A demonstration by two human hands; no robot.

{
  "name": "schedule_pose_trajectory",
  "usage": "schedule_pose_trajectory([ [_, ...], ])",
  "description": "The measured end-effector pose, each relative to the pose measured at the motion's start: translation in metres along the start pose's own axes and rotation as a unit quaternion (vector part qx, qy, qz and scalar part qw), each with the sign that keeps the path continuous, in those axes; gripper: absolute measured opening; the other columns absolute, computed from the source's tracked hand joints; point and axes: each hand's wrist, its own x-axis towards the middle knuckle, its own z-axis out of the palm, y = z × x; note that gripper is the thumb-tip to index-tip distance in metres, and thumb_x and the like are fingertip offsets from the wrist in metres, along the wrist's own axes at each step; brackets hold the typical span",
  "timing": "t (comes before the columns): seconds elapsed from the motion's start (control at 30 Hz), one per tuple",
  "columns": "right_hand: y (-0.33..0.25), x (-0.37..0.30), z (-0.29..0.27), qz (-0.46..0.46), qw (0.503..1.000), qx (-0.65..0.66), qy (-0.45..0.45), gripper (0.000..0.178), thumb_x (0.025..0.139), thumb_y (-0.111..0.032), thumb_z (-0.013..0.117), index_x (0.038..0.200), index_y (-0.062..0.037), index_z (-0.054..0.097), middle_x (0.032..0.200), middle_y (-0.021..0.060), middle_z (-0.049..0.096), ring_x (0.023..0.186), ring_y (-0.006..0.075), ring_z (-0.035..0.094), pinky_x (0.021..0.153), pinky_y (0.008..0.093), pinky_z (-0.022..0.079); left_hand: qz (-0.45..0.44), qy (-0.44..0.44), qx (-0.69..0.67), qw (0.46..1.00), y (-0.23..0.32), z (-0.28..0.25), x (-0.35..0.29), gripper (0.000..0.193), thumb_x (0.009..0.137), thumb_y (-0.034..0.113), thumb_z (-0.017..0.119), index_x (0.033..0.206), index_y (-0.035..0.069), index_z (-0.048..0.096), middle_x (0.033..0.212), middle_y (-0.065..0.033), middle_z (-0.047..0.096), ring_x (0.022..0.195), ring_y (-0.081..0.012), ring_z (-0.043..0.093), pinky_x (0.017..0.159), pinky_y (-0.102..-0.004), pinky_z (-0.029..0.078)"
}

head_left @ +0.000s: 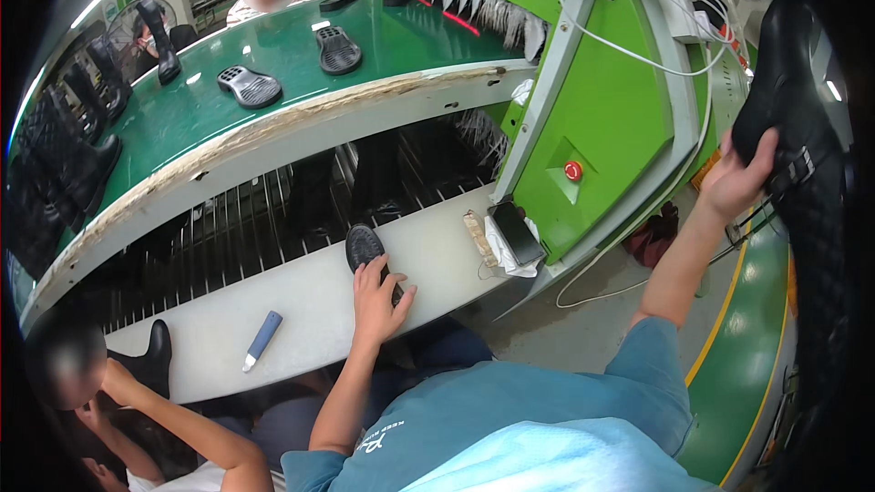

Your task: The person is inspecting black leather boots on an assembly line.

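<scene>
Fingers spread, the left hand point(379, 301) rests on a black sole point(364, 243) pointing lengthwise away across a white ledge point(437, 251), while the right hand point(736, 178), well apart, clasps a black boot point(786, 64) out to the right.

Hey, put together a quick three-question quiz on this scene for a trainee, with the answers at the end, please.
1. Multiple choice: what is the right hand holding? A, a cup; B, a black boot; C, a brush.
2. True or false: the phone lies to the right of the black sole under the left hand.
3. Short answer: on what does the blue-handled tool lie?

Key:
1. B, a black boot.
2. True.
3. On the white ledge.
</scene>
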Motion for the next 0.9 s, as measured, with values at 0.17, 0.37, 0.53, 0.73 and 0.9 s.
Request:
schedule_pose_trajectory([
  [0.17,0.011,0.119,0.000,0.092,0.984,-0.036,-0.148,0.048,0.112,-0.037,0.061,0.134,0.0042,0.071,0.128,0.0167,0.078,0.081,0.0104,0.061,0.066,0.0245,0.044,-0.010,0.003,0.005,1.000,-0.002,0.001,-0.004,0.032,0.094,0.033,0.082,0.109,0.005,0.080,0.153,-0.0240,0.061,0.147,-0.0419,0.053,0.129,-0.0604,0.031],
  [0.37,0.064,0.239,0.044,0.176,0.957,-0.044,-0.225,0.043,0.114,-0.041,0.060,0.149,-0.0177,0.069,0.129,0.0235,0.078,0.074,0.0081,0.063,0.058,0.0202,0.044,-0.013,0.001,0.002,1.000,-0.002,0.002,-0.002,0.030,0.095,0.032,0.081,0.110,0.007,0.080,0.154,-0.0213,0.062,0.148,-0.0412,0.053,0.129,-0.0590,0.032],
  [0.53,0.136,0.276,0.051,0.253,0.936,-0.067,-0.235,0.044,0.112,-0.042,0.063,0.151,-0.0234,0.068,0.127,0.0233,0.078,0.079,0.0114,0.069,0.062,0.0238,0.049,-0.019,0.005,0.004,1.000,-0.001,0.001,-0.001,0.031,0.095,0.034,0.081,0.109,0.006,0.080,0.154,-0.0232,0.061,0.148,-0.0420,0.054,0.129,-0.0595,0.031],
  [0.73,0.196,0.275,0.057,0.184,0.971,-0.017,-0.155,0.050,0.101,-0.035,0.080,0.132,0.0028,0.069,0.112,0.0206,0.082,0.090,0.0249,0.082,0.073,0.0285,0.064,-0.024,0.003,0.000,1.000,0.004,0.001,-0.001,0.030,0.094,0.032,0.081,0.110,0.007,0.081,0.153,-0.0220,0.063,0.147,-0.0415,0.055,0.128,-0.0588,0.033],
  [0.9,0.181,0.327,0.044,0.160,0.982,0.005,-0.100,0.039,0.101,-0.036,0.078,0.117,-0.0014,0.069,0.099,0.0197,0.085,0.077,0.0171,0.081,0.050,0.0232,0.046,-0.034,0.000,-0.001,0.999,0.005,0.004,-0.001,0.028,0.091,0.030,0.083,0.107,0.007,0.081,0.152,-0.0216,0.064,0.145,-0.0413,0.056,0.127,-0.0586,0.035],
])
